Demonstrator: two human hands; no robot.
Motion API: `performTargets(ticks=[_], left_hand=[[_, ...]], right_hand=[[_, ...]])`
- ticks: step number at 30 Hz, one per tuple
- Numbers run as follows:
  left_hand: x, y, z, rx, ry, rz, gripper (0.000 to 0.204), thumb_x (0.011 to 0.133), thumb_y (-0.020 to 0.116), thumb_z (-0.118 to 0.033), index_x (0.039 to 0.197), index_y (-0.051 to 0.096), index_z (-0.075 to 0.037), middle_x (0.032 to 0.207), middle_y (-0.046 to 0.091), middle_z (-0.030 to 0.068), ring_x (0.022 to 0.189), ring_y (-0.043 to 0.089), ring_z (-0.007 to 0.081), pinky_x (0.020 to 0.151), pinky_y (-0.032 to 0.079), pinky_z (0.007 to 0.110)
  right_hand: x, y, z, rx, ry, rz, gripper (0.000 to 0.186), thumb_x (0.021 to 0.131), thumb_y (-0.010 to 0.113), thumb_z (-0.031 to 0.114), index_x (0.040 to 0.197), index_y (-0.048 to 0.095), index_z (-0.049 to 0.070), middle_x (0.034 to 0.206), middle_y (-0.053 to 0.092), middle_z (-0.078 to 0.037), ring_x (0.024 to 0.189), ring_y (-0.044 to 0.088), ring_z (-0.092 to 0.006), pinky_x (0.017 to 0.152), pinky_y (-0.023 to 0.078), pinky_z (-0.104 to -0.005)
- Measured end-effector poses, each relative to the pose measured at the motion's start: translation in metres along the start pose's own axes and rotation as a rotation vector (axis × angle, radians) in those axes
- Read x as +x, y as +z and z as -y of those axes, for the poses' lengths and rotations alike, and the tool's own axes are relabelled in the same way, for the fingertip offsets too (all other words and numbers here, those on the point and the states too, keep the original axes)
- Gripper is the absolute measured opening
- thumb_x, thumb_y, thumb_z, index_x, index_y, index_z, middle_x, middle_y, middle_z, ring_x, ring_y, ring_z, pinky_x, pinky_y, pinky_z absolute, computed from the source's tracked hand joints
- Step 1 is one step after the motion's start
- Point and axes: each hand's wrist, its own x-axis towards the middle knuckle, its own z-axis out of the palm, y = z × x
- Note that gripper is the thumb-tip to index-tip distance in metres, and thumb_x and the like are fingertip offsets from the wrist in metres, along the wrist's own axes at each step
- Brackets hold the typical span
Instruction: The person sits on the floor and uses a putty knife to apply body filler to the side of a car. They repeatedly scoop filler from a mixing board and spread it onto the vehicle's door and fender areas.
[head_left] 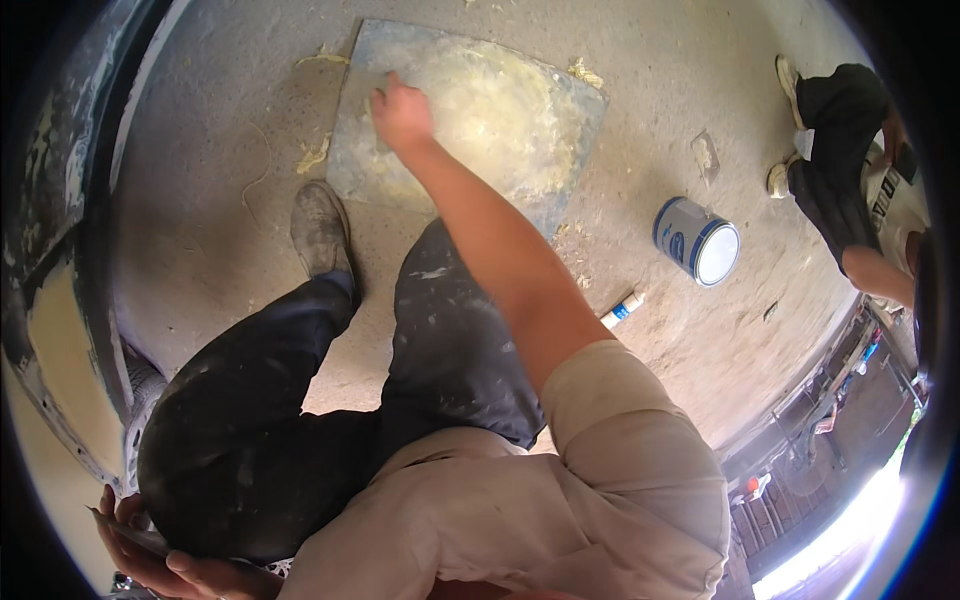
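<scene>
A square board [470, 110] smeared with pale yellow paste lies on the floor. My right hand [401, 118] reaches onto its left part, index finger extended at the surface and the other fingers partly curled; I see nothing held in it. My left hand [150, 555] is low at the left beside my knee, its fingers round a thin, flat grey tool [140, 535], partly hidden by my leg. A paint tin [695, 240] with a blue-and-white label lies right of the board. A small tube-like item [623, 310] with a blue label lies near my right forearm.
Scraps of yellow paste [312, 155] are on the concrete floor [230, 190]. A patchy filled vehicle panel [70, 340] stands close on my left. Another person [840, 150] in dark trousers is at the right, with clutter [830, 420] behind along the lower right.
</scene>
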Motion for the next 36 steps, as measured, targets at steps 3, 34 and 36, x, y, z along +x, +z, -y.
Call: performTargets(ticks=[3, 34, 36], left_hand=[[-0.001, -0.007, -0.001, -0.004, 0.015, 0.024, 0.079, 0.099, 0.041, -0.062, 0.140, 0.044, 0.005, 0.134, 0.056, 0.0237, 0.100, 0.058, 0.0272, 0.091, 0.046, 0.041], [-0.006, -0.004, -0.005, -0.004, -0.021, 0.024, 0.076, 0.101, 0.041, -0.059, 0.142, 0.043, 0.004, 0.135, 0.055, 0.0224, 0.101, 0.057, 0.0280, 0.090, 0.047, 0.042], [-0.003, -0.011, -0.002, 0.057, -0.010, 0.053, 0.075, 0.101, 0.038, -0.060, 0.142, 0.043, 0.003, 0.136, 0.055, 0.0222, 0.103, 0.057, 0.0278, 0.093, 0.046, 0.042]], right_hand=[[-0.007, 0.006, 0.017, -0.008, -0.012, 0.128, 0.041, 0.095, 0.059, 0.031, 0.122, 0.056, 0.000, 0.087, 0.068, -0.029, 0.085, 0.067, -0.0469, 0.079, 0.054, -0.0531], [-0.067, -0.095, -0.058, 0.160, 0.053, -0.349, 0.038, 0.092, 0.065, 0.028, 0.117, 0.062, 0.000, 0.089, 0.069, -0.028, 0.087, 0.067, -0.0474, 0.078, 0.053, -0.0522], [-0.105, -0.120, -0.102, 0.110, 0.119, -0.410, 0.037, 0.092, 0.066, 0.028, 0.118, 0.062, 0.002, 0.090, 0.069, -0.027, 0.087, 0.068, -0.0462, 0.078, 0.053, -0.0510]])
